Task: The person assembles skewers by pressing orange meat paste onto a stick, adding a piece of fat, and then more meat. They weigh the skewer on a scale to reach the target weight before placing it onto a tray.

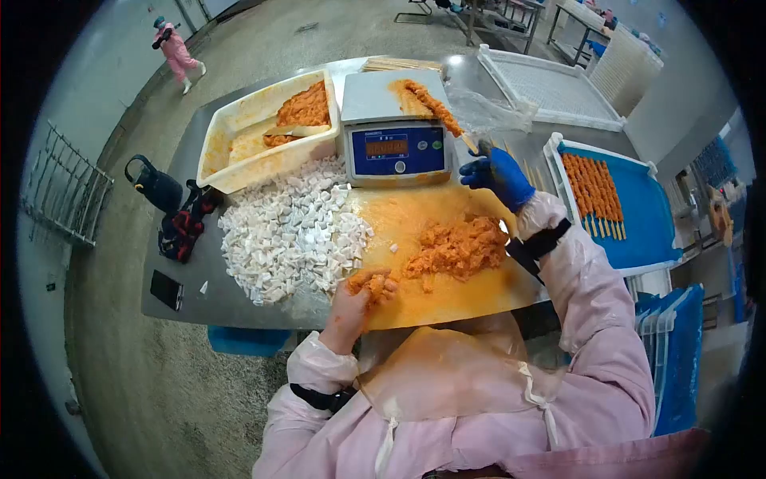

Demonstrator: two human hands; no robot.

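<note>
My bare left hand [351, 307] is curled around a small clump of orange marinated meat [369, 286] at the near edge of the yellow cutting board [383, 219]. My right hand [501, 177], in a blue glove, is raised beside the scale with its fingers apart. Close to its fingertips is the stick end of a meat skewer [431, 104]; whether they touch I cannot make out. That skewer lies slantwise on the digital scale [371, 102], its stick overhanging the front right corner. A pile of orange meat [459, 247] sits on the board below my right hand.
Pale chopped pieces [287, 227] are heaped left of the board. Behind them stands a white tub [219, 144] with orange meat. At right, a blue-lined tray [642, 215] holds several finished skewers [592, 191]. A black phone [166, 289] lies near the left edge. A person [174, 52] walks at far left.
</note>
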